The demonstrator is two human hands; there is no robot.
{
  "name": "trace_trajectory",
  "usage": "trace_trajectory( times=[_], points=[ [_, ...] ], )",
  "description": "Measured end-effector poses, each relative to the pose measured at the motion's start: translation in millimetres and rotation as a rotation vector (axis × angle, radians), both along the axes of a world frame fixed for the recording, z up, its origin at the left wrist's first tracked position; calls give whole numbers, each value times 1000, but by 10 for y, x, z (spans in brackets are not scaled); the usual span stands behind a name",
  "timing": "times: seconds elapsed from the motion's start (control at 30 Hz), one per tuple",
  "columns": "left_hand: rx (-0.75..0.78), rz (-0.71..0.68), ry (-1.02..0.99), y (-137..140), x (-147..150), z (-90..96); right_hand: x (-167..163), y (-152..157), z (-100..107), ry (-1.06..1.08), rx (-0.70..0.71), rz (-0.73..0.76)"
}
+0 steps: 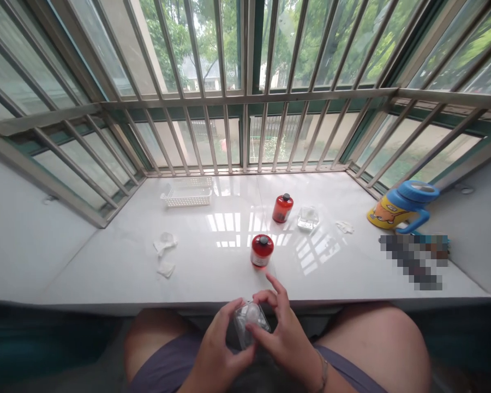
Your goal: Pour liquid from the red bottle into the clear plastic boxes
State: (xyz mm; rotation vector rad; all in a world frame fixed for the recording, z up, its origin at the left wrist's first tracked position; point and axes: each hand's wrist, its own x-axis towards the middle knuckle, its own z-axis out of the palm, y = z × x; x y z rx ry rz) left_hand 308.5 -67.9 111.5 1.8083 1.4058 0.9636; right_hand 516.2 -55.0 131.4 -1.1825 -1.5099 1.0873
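Above my lap, just before the ledge's front edge, a small clear plastic container [241,329] with a rounded, whitish top is between my hands. My left hand [217,349] grips it from the left, thumb underneath and fingers at the far side. From the right, the thumb and a bent finger of my right hand [285,327] close on its top, while another finger points out toward the ledge. Nearest beyond them is a red bottle with a black cap [262,252], upright. A second red bottle [283,208] stands farther back, beside another clear plastic container [308,218].
A white perforated basket [188,197] sits at the back left of the white ledge [213,278]. Crumpled tissues [165,244] lie at left, another tissue [345,227] at right. A blue-and-yellow mug [401,208] leans near the right wall. Metal bars [249,100] line the window.
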Motion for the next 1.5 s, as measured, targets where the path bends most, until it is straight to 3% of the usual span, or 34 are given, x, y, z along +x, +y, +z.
trace_trajectory(
  times=[0.17, 0.33, 0.57, 0.83, 1.1, 1.5],
  points=[
    [-39, -12, -17, 57, 38, 1, 50, 0, 3, -26, 40, 44],
    [-56, -42, 20, 89, 50, -41, 78, 38, 8, -74, -43, -35],
    [-115, -32, 5, 163, 73, 36, 199, 80, 106, 91, 71, -60],
    [-140, -37, 5, 194, 108, 31, 307, 102, 237, 196, 66, -150],
    [-116, -42, 31, 171, 103, -27, 322, 98, 116, 149, 7, -93],
    [-119, -61, 39, 195, 116, -6, 393, 84, 149, 37, 108, -40]
  ],
)
